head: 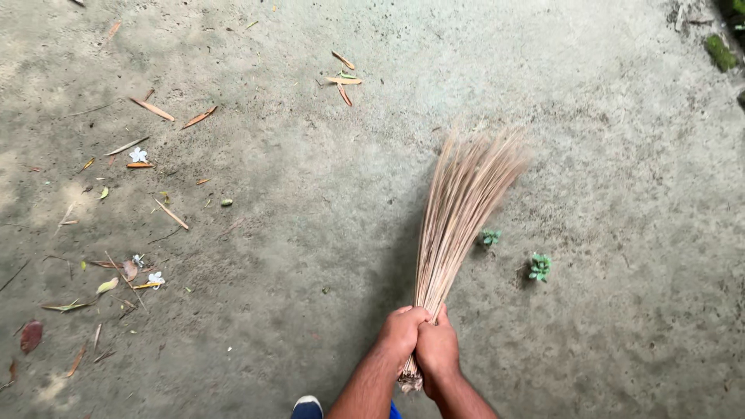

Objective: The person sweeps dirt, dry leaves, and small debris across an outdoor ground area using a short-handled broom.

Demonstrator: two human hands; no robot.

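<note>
A stick broom (454,217) made of thin tan ribs fans out ahead of me over the concrete ground, its spread tips blurred. My left hand (401,332) and my right hand (437,348) are side by side, both clenched around the bound lower end of the broom near the bottom of the view. Dry orange-brown leaves (342,79) lie beyond the broom tips, apart from them.
Scattered dry leaves (152,109), twigs and small white flowers (138,155) litter the left side of the grey concrete ground (605,155). Two small green weeds (538,266) grow right of the broom. A blue and white shoe tip (307,406) shows at the bottom edge.
</note>
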